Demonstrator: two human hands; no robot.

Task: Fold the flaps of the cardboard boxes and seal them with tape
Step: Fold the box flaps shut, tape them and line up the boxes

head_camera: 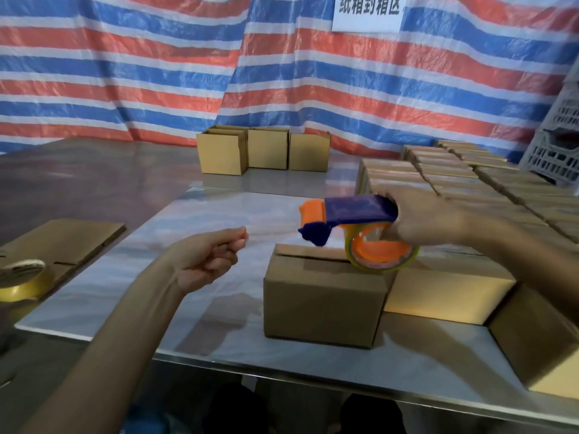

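A small cardboard box (322, 305) stands near the table's front edge, its top flaps folded down with a seam still showing. Just above its top right, my right hand (429, 220) grips a blue and orange tape dispenser (354, 223) with a clear tape roll. My left hand (206, 261) hovers left of the box, apart from it, fingers curled with the thumb against the fingertips; whether it pinches anything is unclear. A second box (448, 289) sits directly right of the first.
Three boxes (266, 150) stand at the back of the table (194, 214). Rows of boxes (454, 177) fill the right side. Flat cardboard (62, 242) and a tape roll (22, 277) lie at left. A larger box (539, 339) sits front right.
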